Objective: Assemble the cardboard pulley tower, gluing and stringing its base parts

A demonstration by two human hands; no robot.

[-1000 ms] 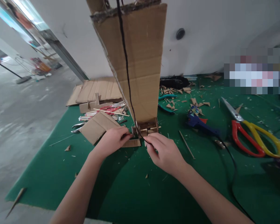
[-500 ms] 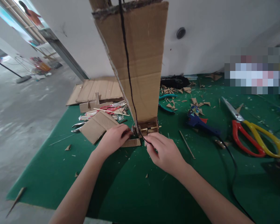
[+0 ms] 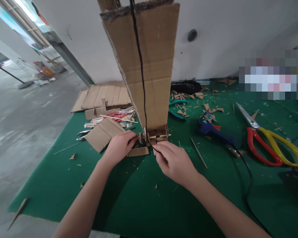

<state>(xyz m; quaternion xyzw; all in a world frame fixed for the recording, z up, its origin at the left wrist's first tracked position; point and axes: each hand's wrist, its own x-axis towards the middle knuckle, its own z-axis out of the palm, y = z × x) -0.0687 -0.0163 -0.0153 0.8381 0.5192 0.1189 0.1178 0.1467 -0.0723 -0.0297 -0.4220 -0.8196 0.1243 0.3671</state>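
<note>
A tall cardboard tower [image 3: 149,66] stands upright on the green mat [image 3: 144,195]. A black string [image 3: 141,76] runs down its front to a small spool [image 3: 143,136] on a wooden axle at its base. My left hand [image 3: 120,145] is closed, pinching the spool's left end. My right hand [image 3: 175,162] is closed, pinching the string's lower end just in front of the base. A flat cardboard piece [image 3: 103,134] lies beside my left hand.
Red and yellow scissors [image 3: 268,142] lie at the right. A blue glue gun [image 3: 213,130] with a black cord lies right of the tower. Cardboard sheets [image 3: 104,96], sticks, pliers and scraps litter the back of the mat. Bare concrete floor is at the left.
My left hand's fingers have shifted slightly at the spool. The tower and my right hand have hardly moved.
</note>
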